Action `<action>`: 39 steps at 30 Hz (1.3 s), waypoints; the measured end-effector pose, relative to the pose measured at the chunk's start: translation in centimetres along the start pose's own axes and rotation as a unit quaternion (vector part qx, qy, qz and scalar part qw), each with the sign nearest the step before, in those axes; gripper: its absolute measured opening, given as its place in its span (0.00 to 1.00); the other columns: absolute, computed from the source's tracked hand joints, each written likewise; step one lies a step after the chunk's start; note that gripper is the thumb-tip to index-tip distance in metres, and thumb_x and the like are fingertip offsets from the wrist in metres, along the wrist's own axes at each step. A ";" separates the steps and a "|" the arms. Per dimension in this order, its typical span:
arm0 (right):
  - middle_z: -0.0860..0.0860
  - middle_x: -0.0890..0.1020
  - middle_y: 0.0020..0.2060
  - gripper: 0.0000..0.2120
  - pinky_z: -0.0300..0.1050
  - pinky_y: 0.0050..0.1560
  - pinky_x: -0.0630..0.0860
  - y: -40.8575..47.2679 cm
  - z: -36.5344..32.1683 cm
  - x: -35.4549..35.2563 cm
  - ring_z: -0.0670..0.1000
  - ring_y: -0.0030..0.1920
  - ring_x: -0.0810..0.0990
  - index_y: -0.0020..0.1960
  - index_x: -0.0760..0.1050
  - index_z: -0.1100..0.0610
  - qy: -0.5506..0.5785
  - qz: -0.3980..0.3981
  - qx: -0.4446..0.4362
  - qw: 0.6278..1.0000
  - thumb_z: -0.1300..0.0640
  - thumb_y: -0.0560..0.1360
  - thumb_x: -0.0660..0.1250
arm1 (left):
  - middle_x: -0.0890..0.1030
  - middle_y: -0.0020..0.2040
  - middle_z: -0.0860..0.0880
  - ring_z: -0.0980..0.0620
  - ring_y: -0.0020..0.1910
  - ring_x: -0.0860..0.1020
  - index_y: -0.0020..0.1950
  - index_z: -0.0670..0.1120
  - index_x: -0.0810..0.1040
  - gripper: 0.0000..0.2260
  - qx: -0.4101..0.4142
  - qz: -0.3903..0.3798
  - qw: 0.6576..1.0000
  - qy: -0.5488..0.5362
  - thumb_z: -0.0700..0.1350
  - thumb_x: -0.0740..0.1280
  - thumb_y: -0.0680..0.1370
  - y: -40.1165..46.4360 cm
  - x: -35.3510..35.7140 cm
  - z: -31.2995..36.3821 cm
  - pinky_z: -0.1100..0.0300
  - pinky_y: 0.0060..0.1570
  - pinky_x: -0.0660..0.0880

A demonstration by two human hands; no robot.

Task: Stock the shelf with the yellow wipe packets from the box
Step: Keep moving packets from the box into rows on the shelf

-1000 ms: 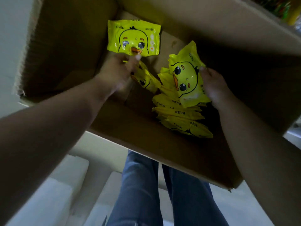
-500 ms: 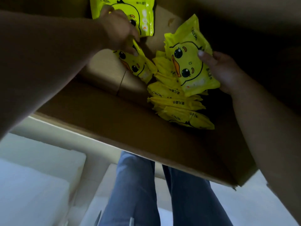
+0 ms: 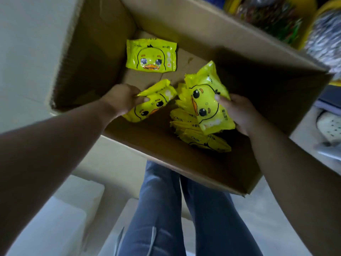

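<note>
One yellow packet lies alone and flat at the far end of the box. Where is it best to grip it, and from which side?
The lone packet lies flat, face up, on the box floor, apart from the others. I would come from above and pinch its near long edge; that side looks open, while the far edge seems close to the wall.
</note>
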State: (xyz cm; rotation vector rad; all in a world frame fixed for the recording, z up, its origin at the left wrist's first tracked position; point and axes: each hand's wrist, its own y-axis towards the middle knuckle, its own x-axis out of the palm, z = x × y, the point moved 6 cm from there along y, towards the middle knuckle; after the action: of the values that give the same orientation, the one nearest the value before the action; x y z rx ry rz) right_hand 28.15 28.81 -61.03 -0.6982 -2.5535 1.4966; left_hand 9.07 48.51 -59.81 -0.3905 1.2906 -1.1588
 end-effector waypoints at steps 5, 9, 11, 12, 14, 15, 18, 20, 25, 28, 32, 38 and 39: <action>0.49 0.82 0.41 0.07 0.42 0.40 0.80 -7.1 -3.8 -2.3 0.47 0.39 0.81 0.49 0.77 0.51 0.050 0.015 -0.039 0.998 0.50 0.76 0.63 | 0.75 0.27 0.52 0.64 0.22 0.72 0.41 0.47 0.76 0.06 0.005 0.081 0.930 -0.357 0.45 0.64 0.77 -7.7 -3.9 2.8 0.67 0.30 0.70; 0.53 0.81 0.45 0.11 0.47 0.49 0.78 -13.8 -7.4 -5.2 0.52 0.44 0.81 0.50 0.79 0.53 0.021 0.054 -0.084 0.995 0.47 0.75 0.63 | 0.83 0.31 0.52 0.55 0.30 0.80 0.42 0.46 0.77 0.08 0.000 0.070 0.860 -0.506 0.47 0.63 0.77 -14.5 -4.4 5.7 0.61 0.32 0.78; 0.53 0.80 0.48 0.10 0.49 0.49 0.78 -17.5 -8.6 -6.5 0.52 0.45 0.80 0.48 0.78 0.51 0.038 0.060 -0.096 0.993 0.47 0.75 0.63 | 0.84 0.34 0.51 0.53 0.33 0.82 0.43 0.46 0.77 0.08 0.013 0.065 0.816 -0.574 0.46 0.61 0.78 -17.9 -4.2 7.8 0.58 0.35 0.79; 0.52 0.80 0.48 0.09 0.52 0.52 0.78 -19.1 -8.9 -7.1 0.54 0.48 0.81 0.44 0.78 0.49 0.044 0.062 -0.098 0.992 0.46 0.75 0.63 | 0.84 0.35 0.51 0.53 0.34 0.82 0.45 0.45 0.77 0.07 0.021 0.056 0.802 -0.594 0.45 0.61 0.78 -19.2 -3.9 8.7 0.58 0.36 0.79; 0.53 0.81 0.51 0.09 0.57 0.56 0.76 -22.2 -8.9 -7.9 0.56 0.52 0.80 0.45 0.78 0.48 0.062 0.067 -0.092 0.992 0.45 0.74 0.63 | 0.85 0.37 0.49 0.52 0.36 0.83 0.49 0.44 0.77 0.07 0.023 0.033 0.782 -0.622 0.44 0.62 0.78 -21.6 -2.8 10.1 0.57 0.38 0.80; 0.53 0.81 0.52 0.09 0.56 0.54 0.76 -23.6 -8.6 -8.1 0.56 0.51 0.80 0.49 0.77 0.49 0.083 0.067 -0.088 0.990 0.46 0.74 0.63 | 0.85 0.39 0.48 0.50 0.38 0.83 0.51 0.43 0.77 0.07 0.021 0.025 0.772 -0.635 0.44 0.63 0.76 -22.5 -2.1 10.5 0.54 0.40 0.81; 0.54 0.80 0.48 0.06 0.51 0.47 0.78 -27.4 -7.7 -8.1 0.54 0.44 0.80 0.50 0.75 0.52 0.136 0.075 -0.094 0.983 0.51 0.77 0.62 | 0.84 0.45 0.45 0.46 0.43 0.83 0.56 0.44 0.77 0.17 0.010 -0.006 0.747 -0.665 0.47 0.67 0.69 -24.7 -0.1 11.1 0.46 0.45 0.79; 0.54 0.81 0.46 0.06 0.49 0.45 0.78 -29.3 -6.7 -8.1 0.50 0.38 0.81 0.47 0.76 0.53 0.147 0.092 -0.106 0.979 0.52 0.77 0.62 | 0.84 0.48 0.44 0.45 0.44 0.83 0.57 0.44 0.76 0.19 0.006 -0.025 0.742 -0.670 0.49 0.67 0.68 -25.9 1.1 11.1 0.46 0.42 0.80; 0.55 0.82 0.45 0.07 0.52 0.49 0.78 -32.6 -3.6 -7.8 0.52 0.41 0.81 0.49 0.77 0.53 0.189 0.141 -0.113 0.965 0.52 0.77 0.63 | 0.79 0.58 0.41 0.40 0.56 0.78 0.64 0.43 0.73 0.24 0.027 -0.061 0.724 -0.686 0.48 0.66 0.68 -27.5 2.6 10.5 0.41 0.49 0.77; 0.49 0.84 0.36 0.07 0.47 0.40 0.79 -34.0 -1.8 -7.8 0.48 0.35 0.83 0.45 0.78 0.53 0.230 0.161 -0.113 0.953 0.53 0.77 0.62 | 0.80 0.57 0.41 0.41 0.54 0.79 0.63 0.44 0.74 0.23 0.030 -0.068 0.733 -0.676 0.46 0.66 0.69 -27.7 2.7 10.1 0.43 0.45 0.79; 0.51 0.84 0.40 0.08 0.53 0.44 0.80 -36.2 0.5 -8.5 0.53 0.40 0.83 0.49 0.77 0.55 0.266 0.182 -0.108 0.941 0.53 0.77 0.62 | 0.83 0.50 0.45 0.44 0.48 0.82 0.58 0.46 0.76 0.11 0.033 -0.065 0.751 -0.657 0.43 0.63 0.76 -28.1 2.8 10.3 0.47 0.39 0.80; 0.55 0.82 0.44 0.07 0.58 0.48 0.78 -38.8 3.9 -11.8 0.58 0.44 0.81 0.46 0.77 0.54 0.270 0.197 -0.117 0.935 0.53 0.77 0.62 | 0.82 0.52 0.42 0.42 0.50 0.81 0.59 0.44 0.75 0.12 0.038 -0.057 0.771 -0.633 0.42 0.63 0.77 -30.3 4.0 11.8 0.44 0.44 0.79; 0.54 0.83 0.43 0.07 0.57 0.46 0.79 -39.1 4.5 -12.6 0.57 0.43 0.81 0.46 0.77 0.54 0.275 0.197 -0.123 0.933 0.54 0.77 0.62 | 0.83 0.49 0.43 0.43 0.47 0.82 0.58 0.44 0.76 0.11 0.039 -0.048 0.772 -0.632 0.41 0.63 0.77 -30.6 4.5 12.3 0.44 0.44 0.79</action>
State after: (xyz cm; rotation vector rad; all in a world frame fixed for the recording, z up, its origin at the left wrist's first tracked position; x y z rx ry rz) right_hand 24.85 3.61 -28.43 -1.4937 -2.2497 0.8668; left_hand 5.62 27.27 -34.40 -0.9646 0.0191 -0.7120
